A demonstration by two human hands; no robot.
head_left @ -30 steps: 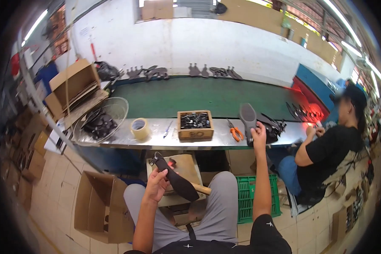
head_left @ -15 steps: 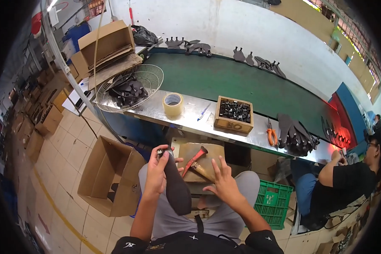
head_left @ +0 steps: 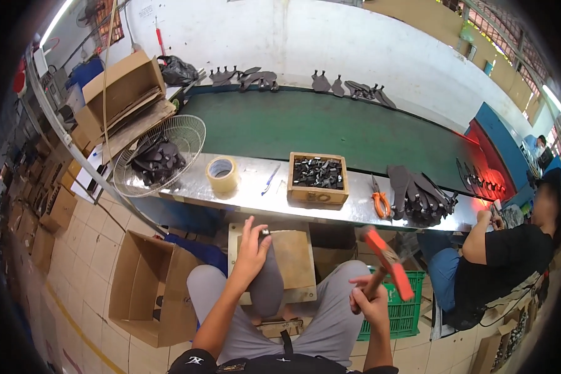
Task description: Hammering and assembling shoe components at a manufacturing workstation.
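Left hand (head_left: 250,252) pins a dark grey insole (head_left: 267,283) flat on the small wooden work block (head_left: 294,257) between the knees, fingertips pinching a small metal piece (head_left: 265,232) at the insole's upper end. Right hand (head_left: 369,302) closed around a hammer (head_left: 386,262) with an orange-red head, raised and tilted, well clear of the block

Progress, my read: piece is positioned on the insole, not yet struck; the hammer blow is what's left on this one. Plenty more to go, judging by the stack of dark insoles (head_left: 417,193) on the steel bench (head_left: 255,193) at right

Head view, surroundings: wooden box of small dark metal parts (head_left: 318,177) on the bench straight ahead, tape roll (head_left: 222,174) to its left, orange-handled pliers (head_left: 380,201) to its right. Wire fan guard (head_left: 159,156) holding more dark pieces at far left. Green conveyor belt (head_left: 330,124) behind, more insoles along its far edge. Open cardboard box (head_left: 149,290) on the floor by the left knee, green crate (head_left: 408,308) by the right. Co-worker in black (head_left: 511,262) seated to the right, apart

Obstruction: fingertips sit just beside the strike point; nothing else in the hammer's path
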